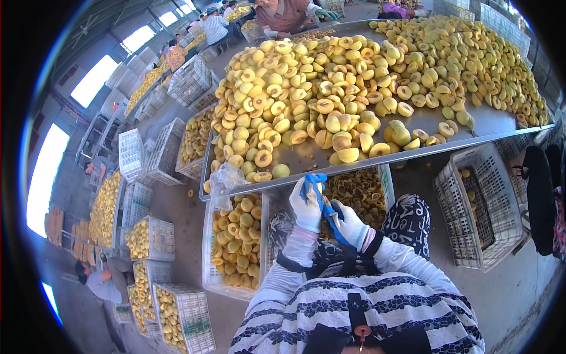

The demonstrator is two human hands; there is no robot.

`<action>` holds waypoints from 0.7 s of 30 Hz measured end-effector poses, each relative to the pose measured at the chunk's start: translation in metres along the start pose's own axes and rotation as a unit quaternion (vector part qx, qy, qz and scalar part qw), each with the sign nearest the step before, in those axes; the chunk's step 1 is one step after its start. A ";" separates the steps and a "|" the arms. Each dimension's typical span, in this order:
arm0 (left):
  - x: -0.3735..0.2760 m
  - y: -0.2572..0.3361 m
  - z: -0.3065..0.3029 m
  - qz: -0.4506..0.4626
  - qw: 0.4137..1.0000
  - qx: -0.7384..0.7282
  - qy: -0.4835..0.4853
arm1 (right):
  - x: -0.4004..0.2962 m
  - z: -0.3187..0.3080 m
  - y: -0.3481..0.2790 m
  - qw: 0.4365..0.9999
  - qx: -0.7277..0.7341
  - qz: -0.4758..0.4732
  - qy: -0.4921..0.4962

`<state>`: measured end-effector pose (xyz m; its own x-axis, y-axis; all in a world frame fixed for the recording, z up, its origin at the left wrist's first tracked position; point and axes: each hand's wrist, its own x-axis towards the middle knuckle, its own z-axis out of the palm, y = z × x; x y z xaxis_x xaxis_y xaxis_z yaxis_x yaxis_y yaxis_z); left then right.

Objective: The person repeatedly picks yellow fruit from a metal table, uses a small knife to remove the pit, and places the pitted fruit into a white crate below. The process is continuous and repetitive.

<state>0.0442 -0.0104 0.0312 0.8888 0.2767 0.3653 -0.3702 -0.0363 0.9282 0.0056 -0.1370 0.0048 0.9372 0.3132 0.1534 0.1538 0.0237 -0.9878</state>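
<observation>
Both my hands meet just in front of the near edge of a metal table (305, 170) heaped with halved yellow fruit (325, 106), their pits showing. My left hand (308, 203), in a white glove with blue-coated fingers, is closed around a small yellow piece of fruit (320, 187) that shows between the fingers. Close against it, my right hand (347, 223) wears a white and blue glove with its fingers curled; what it holds is hidden. Below the hands stands a crate of brownish fruit pieces (360, 194). A clear plastic bag (226, 181) hangs over the table's rim at left.
A white crate of fruit halves (236, 243) stands left of my knees. To the right is a tall crate (482, 208) with a few pieces inside. More filled crates (183, 316) stand at far left. A person (283, 17) sits across the table.
</observation>
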 end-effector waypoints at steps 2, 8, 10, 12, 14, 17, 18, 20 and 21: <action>-0.001 0.003 -0.003 -0.048 0.998 -0.034 0.018 | 0.004 -0.008 -0.031 0.956 0.227 0.154 -0.106; -0.001 0.021 0.009 -0.223 0.966 -0.126 -0.019 | 0.002 -0.028 0.010 0.512 0.744 0.267 -0.336; 0.002 0.006 -0.007 -0.180 0.982 -0.008 -0.060 | -0.004 -0.028 0.034 0.469 0.777 0.221 -0.357; -0.001 0.007 -0.011 -0.226 0.972 -0.055 -0.033 | 0.004 -0.043 0.044 0.514 0.763 0.289 -0.266; 0.001 0.008 -0.013 -0.223 0.972 -0.065 -0.040 | 0.006 -0.049 0.052 0.706 0.602 0.357 -0.105; -0.003 0.008 -0.019 -0.219 0.973 -0.056 -0.034 | 0.004 -0.041 0.047 0.926 0.235 0.295 -0.005; -0.004 0.008 -0.021 -0.220 0.974 -0.048 -0.032 | 0.005 -0.034 0.039 0.977 0.089 0.190 -0.042; -0.005 0.001 -0.026 -0.248 0.967 -0.053 -0.030 | 0.007 -0.024 0.013 0.976 -0.208 0.011 -0.066; -0.003 -0.004 -0.026 -0.274 0.959 -0.070 -0.033 | 0.009 -0.024 0.005 0.933 -0.346 -0.059 -0.082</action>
<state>0.0358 0.0137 0.0247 0.9736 0.1566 -0.1658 0.1279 0.2270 0.9655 0.0224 -0.1571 0.0022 0.8488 0.4900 0.1985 0.4721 -0.5334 -0.7019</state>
